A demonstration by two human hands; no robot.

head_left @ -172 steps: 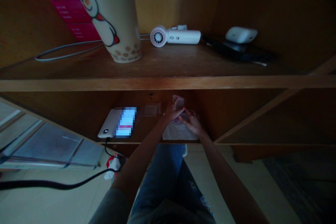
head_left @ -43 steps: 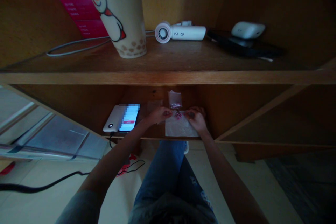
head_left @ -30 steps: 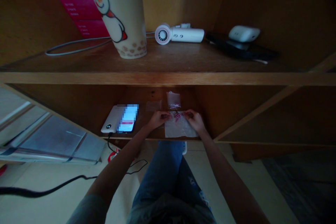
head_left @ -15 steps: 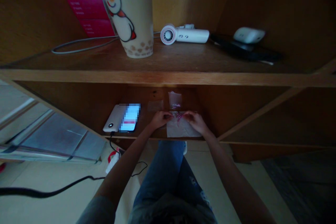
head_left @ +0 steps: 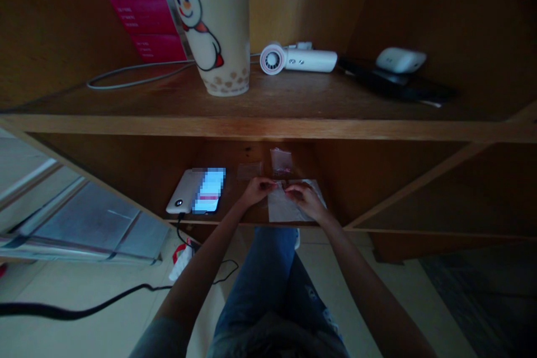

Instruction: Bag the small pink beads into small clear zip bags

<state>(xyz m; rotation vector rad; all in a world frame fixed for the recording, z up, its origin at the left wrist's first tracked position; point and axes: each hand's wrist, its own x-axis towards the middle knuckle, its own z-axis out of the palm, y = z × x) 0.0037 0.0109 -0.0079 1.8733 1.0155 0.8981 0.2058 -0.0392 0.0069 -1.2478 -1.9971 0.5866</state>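
Over a white sheet [head_left: 285, 207] on the lower shelf, my two hands face each other a short way apart. The fingers of my left hand [head_left: 257, 190] are pinched together at the sheet's far left corner. My right hand [head_left: 305, 197] is closed in a pinch too, its fingertips pointing left. Between them shows a trace of a small pink thing [head_left: 286, 185]; the fingers cover most of it, and its kind is unclear. Just beyond lies a small clear plastic bag [head_left: 281, 161] with something pinkish at its lower edge. Another flat clear packet [head_left: 249, 170] lies to its left.
A phone [head_left: 208, 190] with a lit screen and a white power bank [head_left: 181, 193] lie at left, with a black cable. Above, the upper shelf's edge [head_left: 268, 127] juts out, holding a bubble tea cup [head_left: 222, 28], a handheld fan [head_left: 310, 60] and a white case [head_left: 400, 60].
My right hand has shifted slightly left and down, its fingers curling in. The pink-and-white thing that showed between my hands is now mostly hidden. The camera view has shifted a little.
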